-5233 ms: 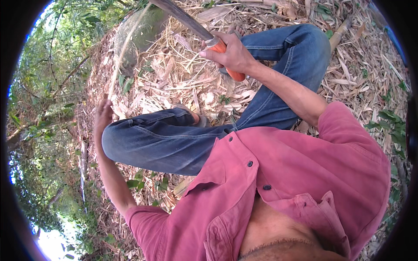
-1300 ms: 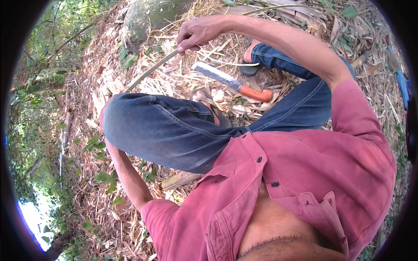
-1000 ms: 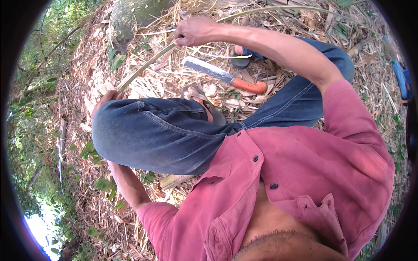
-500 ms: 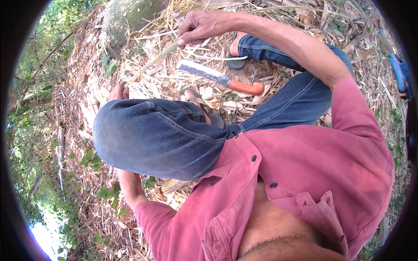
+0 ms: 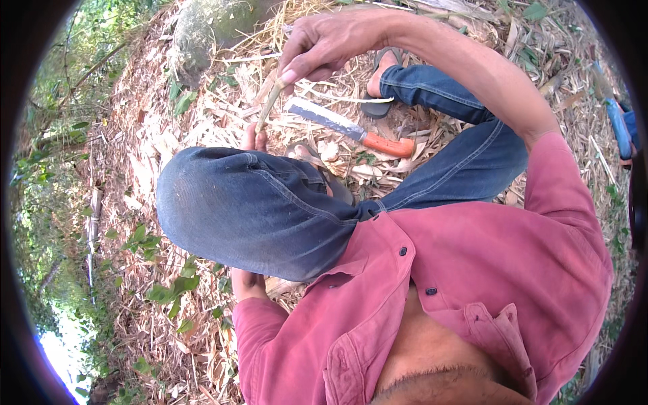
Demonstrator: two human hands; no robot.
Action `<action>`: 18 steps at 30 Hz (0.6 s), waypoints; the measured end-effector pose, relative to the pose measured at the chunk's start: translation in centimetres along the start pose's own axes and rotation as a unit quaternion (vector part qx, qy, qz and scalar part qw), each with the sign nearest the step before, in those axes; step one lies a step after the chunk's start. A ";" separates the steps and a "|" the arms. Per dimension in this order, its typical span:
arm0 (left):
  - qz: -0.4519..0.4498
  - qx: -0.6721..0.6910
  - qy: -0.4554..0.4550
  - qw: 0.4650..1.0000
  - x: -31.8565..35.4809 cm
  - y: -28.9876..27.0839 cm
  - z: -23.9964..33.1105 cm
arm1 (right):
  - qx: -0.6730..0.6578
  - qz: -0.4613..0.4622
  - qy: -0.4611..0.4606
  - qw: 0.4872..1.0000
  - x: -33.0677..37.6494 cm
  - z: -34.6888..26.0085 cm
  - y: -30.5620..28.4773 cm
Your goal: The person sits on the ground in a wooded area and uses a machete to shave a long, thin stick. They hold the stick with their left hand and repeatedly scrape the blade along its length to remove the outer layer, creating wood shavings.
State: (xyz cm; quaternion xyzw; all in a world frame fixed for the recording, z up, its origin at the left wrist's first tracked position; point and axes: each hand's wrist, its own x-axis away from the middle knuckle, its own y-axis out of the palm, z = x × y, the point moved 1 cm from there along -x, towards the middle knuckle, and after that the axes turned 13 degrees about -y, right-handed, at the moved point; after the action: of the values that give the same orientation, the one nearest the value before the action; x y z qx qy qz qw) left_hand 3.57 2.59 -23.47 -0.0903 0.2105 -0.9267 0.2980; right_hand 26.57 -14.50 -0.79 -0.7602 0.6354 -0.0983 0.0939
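Observation:
My right hand [image 5: 314, 50] is raised at the top, its thumb and fingers pinching a thin greenish-tan bamboo strip [image 5: 271, 104]. The strip slants down to the fingertips of my left hand [image 5: 254, 139], which close on its lower end beside my raised left knee. Most of that hand and its forearm is hidden by the knee. Just right of the strip, a broad knife [image 5: 329, 121] with a grey-white blade and an orange handle lies on the ground, touched by neither hand.
Shavings and split pieces [image 5: 202, 351] cover the ground. A mossy rock [image 5: 202, 40] stands at the far left, near a heap of pale thin strips [image 5: 297, 12]. My jeans-clad legs [image 5: 445, 165] are bent around the knife. Leafy plants [image 5: 179, 287] grow at left; a blue item [image 5: 615, 121] shows at right.
My left hand has moved right and closer to my right hand. The stretch of strip showing between them is shorter and steeper. The knife still lies on the ground.

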 end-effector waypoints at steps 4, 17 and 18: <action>0.020 -0.089 -0.040 0.995 -2.3 -4.2 -3.4 | 0.256 -0.072 0.073 0.961 0.1 3.1 -2.5; 0.040 0.100 -0.196 0.975 1.1 -3.7 -5.3 | 0.548 0.101 0.029 0.830 -0.5 11.9 -0.7; 0.040 0.113 -0.203 0.972 0.7 -4.0 -5.4 | 0.555 0.123 -0.001 0.822 0.1 13.7 -1.4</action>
State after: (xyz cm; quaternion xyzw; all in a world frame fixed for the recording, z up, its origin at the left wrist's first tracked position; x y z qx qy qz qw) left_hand -0.61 6.97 -26.54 -0.2335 0.0427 -0.8941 0.3799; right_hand 31.57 -14.12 -13.65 -0.4947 0.5617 -0.4212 0.5121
